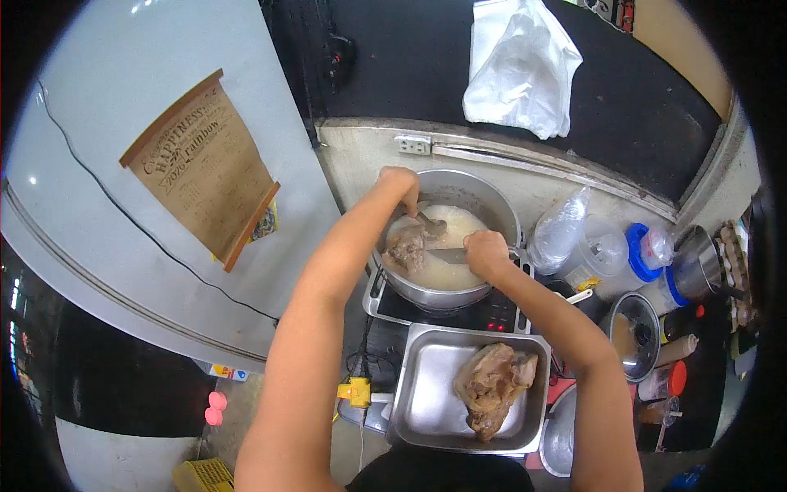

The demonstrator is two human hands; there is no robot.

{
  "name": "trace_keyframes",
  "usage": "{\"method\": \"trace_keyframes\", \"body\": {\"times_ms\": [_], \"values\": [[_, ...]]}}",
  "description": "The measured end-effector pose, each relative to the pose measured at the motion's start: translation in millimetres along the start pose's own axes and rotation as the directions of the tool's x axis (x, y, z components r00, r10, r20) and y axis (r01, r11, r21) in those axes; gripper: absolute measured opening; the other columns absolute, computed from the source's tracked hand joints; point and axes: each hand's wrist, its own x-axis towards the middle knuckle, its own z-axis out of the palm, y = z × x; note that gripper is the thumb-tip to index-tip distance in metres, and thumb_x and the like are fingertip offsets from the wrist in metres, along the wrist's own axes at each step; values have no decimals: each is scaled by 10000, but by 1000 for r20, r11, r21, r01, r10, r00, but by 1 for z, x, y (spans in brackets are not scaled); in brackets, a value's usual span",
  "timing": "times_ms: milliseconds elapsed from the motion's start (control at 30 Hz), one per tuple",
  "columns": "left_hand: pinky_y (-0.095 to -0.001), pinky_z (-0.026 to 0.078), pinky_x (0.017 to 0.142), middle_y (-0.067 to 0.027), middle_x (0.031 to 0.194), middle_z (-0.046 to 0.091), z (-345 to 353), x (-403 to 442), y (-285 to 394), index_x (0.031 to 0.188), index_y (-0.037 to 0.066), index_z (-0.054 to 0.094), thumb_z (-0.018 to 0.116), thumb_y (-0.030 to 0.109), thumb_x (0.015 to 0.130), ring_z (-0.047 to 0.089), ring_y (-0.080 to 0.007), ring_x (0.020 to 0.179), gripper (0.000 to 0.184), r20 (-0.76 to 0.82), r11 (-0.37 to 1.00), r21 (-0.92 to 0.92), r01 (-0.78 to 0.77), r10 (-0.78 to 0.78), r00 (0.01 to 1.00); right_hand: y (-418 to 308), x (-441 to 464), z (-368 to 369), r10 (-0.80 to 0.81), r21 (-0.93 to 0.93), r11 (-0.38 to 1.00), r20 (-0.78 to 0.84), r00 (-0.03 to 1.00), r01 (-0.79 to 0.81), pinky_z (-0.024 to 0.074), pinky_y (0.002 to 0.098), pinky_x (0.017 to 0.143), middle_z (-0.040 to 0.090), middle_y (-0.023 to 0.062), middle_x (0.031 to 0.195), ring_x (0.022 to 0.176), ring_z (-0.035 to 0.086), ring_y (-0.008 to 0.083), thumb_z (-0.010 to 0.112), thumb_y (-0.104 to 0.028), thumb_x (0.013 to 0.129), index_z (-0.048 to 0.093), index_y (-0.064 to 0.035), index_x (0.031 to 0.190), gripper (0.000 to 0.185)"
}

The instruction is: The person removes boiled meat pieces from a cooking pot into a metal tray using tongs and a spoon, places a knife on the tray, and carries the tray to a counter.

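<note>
A large metal pot (502,193) holds cloudy, pale broth (461,223). At its left side a chunk of meat (404,249) sticks out of the liquid. Over the left rim, my left hand (400,187) is closed around a grey metal utensil (432,223) that reaches down beside the meat; its exact kind is unclear. My right hand (489,252), at the right side of the pot, grips a flat metal utensil (447,256) whose far end touches or lies close to the meat. Part of each handle is hidden by my fingers.
The pot stands on an induction cooker (475,318) with lit red digits. Nearer me, a steel tray (422,385) holds a browned piece of meat (492,385). Plastic containers (602,250) and a metal bowl (643,328) crowd the right; a white refrigerator (213,49) stands left.
</note>
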Motion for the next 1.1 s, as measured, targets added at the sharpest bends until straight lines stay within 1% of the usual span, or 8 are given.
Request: {"method": "trace_keyframes", "body": {"times_ms": [167, 367, 467, 567, 667, 767, 867, 1100], "values": [[-326, 459, 837, -75, 1112, 603, 1, 16, 1, 1072, 126, 627, 754, 429, 600, 595, -233, 975, 575, 190, 999, -25, 35, -30, 981, -2, -2, 4, -39, -39, 999, -57, 998, 37, 509, 348, 705, 648, 88, 878, 865, 632, 240, 517, -126, 787, 648, -120, 890, 167], [-355, 463, 822, -92, 1134, 588, 4, 19, 2, 1068, 104, 625, 732, 324, 623, 593, -238, 970, 508, 219, 999, -52, -5, 17, 976, -4, -2, 12, -53, -145, 989, -105, 993, 38, 518, 388, 671, 652, 59, 854, 850, 636, 234, 554, -145, 763, 657, -138, 878, 154], [-380, 463, 819, -119, 1122, 588, 5, 7, -3, 1047, 80, 631, 701, 239, 625, 592, -257, 966, 456, 239, 980, -197, 24, 25, 971, -5, -2, 6, -40, -149, 989, -94, 995, 26, 520, 382, 650, 653, 63, 849, 831, 641, 222, 587, -142, 737, 663, -141, 861, 145], [-402, 463, 819, -147, 1101, 592, 11, 3, -5, 1033, 55, 631, 685, 197, 612, 587, -280, 970, 448, 148, 975, -219, 39, -7, 989, -5, 6, 3, -41, -115, 993, -129, 991, 26, 517, 372, 628, 655, 64, 833, 804, 647, 217, 611, -132, 714, 668, -135, 838, 136], [-404, 463, 821, -171, 1095, 589, 13, 6, -3, 1034, 34, 627, 685, 185, 601, 581, -299, 980, 461, 143, 977, -212, 26, 5, 990, -14, 0, -5, -73, -145, 988, -144, 987, 52, 511, 352, 612, 657, 60, 812, 772, 652, 208, 613, -123, 708, 669, -124, 821, 127], [-400, 465, 818, -174, 1101, 586, 11, -11, -5, 1031, 24, 627, 682, 180, 601, 580, -300, 986, 461, 56, 986, -162, -35, 45, 997, -8, -5, -1, -60, -151, 988, -145, 988, 38, 507, 349, 610, 657, 51, 804, 774, 652, 207, 614, -125, 711, 671, -132, 824, 126], [-381, 470, 813, -177, 1094, 589, 9, -20, -13, 1027, 9, 624, 686, 182, 596, 583, -294, 982, 469, 18, 983, -162, -84, 88, 996, -5, -11, -13, -5, -112, 994, -42, 999, 0, 503, 319, 671, 648, 68, 866, 832, 638, 211, 559, -104, 752, 648, -115, 863, 143], [-374, 471, 822, -179, 1083, 594, 2, -45, -18, 1029, -9, 618, 697, 190, 588, 586, -288, 981, 489, -9, 981, -182, -66, 66, 998, -7, -14, -9, -59, -177, 984, -204, 977, 22, 506, 355, 599, 652, 44, 797, 780, 649, 205, 608, -135, 710, 667, -140, 829, 133]]}}
